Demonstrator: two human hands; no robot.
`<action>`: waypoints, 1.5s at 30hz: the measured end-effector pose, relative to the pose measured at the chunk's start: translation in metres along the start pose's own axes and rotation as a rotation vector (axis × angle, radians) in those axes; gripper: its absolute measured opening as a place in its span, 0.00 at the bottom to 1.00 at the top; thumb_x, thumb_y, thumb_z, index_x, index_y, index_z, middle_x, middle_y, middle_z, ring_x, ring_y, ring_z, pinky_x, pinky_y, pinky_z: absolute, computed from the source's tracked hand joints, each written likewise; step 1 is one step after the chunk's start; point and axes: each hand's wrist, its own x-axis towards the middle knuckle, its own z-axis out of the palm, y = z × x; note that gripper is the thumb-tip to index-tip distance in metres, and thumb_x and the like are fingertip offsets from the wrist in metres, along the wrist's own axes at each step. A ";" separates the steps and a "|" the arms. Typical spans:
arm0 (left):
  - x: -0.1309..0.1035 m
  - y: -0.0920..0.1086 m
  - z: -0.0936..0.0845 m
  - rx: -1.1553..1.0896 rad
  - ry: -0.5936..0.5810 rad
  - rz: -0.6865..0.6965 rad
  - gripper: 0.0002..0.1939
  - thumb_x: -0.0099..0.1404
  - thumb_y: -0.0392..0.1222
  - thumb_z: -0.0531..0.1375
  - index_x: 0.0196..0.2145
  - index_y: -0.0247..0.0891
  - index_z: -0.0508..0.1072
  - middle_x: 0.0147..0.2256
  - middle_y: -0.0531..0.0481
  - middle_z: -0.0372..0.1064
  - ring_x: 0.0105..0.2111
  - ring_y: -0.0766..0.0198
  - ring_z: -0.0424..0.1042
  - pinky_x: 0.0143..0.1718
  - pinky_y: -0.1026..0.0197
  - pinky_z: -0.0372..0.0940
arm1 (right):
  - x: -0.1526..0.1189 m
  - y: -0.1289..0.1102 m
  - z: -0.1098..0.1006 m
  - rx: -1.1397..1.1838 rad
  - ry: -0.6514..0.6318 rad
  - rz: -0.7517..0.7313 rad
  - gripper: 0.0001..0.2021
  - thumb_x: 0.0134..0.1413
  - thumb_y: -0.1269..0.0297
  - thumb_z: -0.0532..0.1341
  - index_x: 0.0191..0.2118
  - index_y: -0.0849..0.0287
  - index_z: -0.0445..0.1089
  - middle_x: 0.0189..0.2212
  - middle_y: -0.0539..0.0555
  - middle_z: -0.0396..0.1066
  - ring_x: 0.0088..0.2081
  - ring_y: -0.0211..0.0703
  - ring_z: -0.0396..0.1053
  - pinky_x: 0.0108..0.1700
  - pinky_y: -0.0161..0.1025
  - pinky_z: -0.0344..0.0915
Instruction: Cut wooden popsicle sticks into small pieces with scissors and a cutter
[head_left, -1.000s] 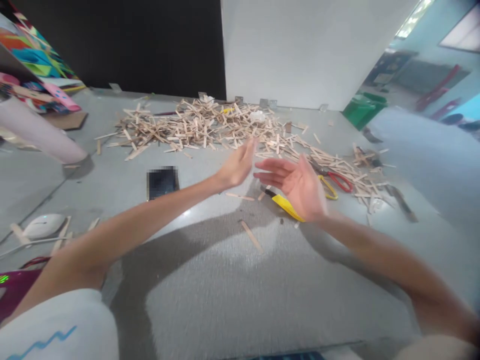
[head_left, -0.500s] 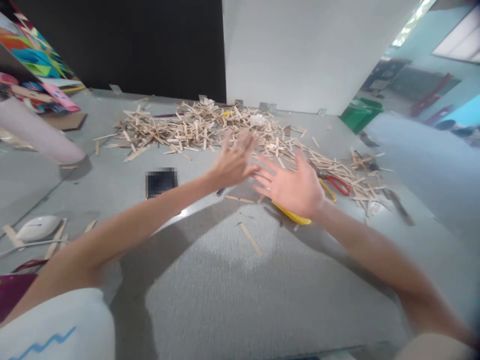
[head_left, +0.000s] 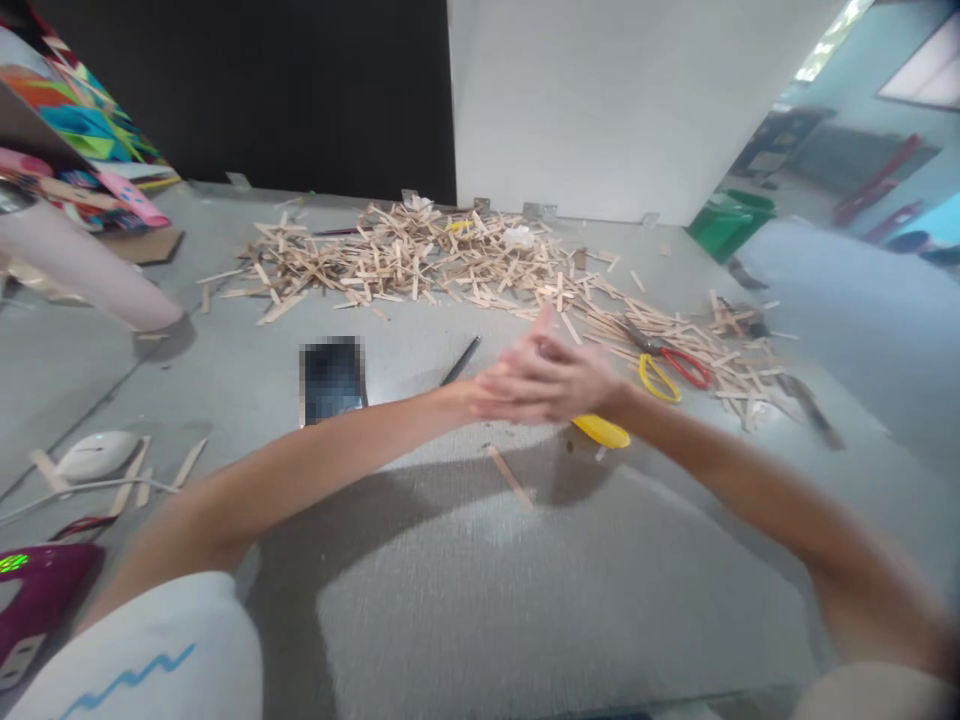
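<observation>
My left hand (head_left: 538, 345) and my right hand (head_left: 571, 382) are clasped together above the grey table, smeared by motion. The fingers of my right hand wrap across my left hand. Most of the left fingers are hidden behind the right, with one tip pointing up. No object shows between them. Just below the right hand lies a yellow-handled tool (head_left: 602, 432), partly covered. A dark pen-like stick (head_left: 461, 360) rests behind my left wrist. One loose wooden stick (head_left: 510, 476) lies on the tabletop nearer to me.
A long heap of wooden sticks (head_left: 420, 255) lies along the back panels. Scissors (head_left: 679, 368) with red and yellow handles sit at its right. Left of my forearm is a blurred-out dark phone-like slab (head_left: 331, 380). A pinkish bottle (head_left: 90, 260) and white mouse-like device (head_left: 99, 456) stand farther left.
My hands were apart with fingers spread; now they have come together and clasp each other. The pen-like stick and more of the scissors have come into sight.
</observation>
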 end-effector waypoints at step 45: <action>-0.099 0.044 -0.045 -0.285 -0.031 -0.097 0.04 0.72 0.39 0.66 0.37 0.40 0.75 0.33 0.53 0.80 0.34 0.64 0.81 0.37 0.62 0.72 | -0.091 0.077 -0.051 -0.650 -0.228 0.303 0.21 0.68 0.66 0.62 0.64 0.56 0.77 0.57 0.63 0.82 0.56 0.66 0.80 0.59 0.56 0.74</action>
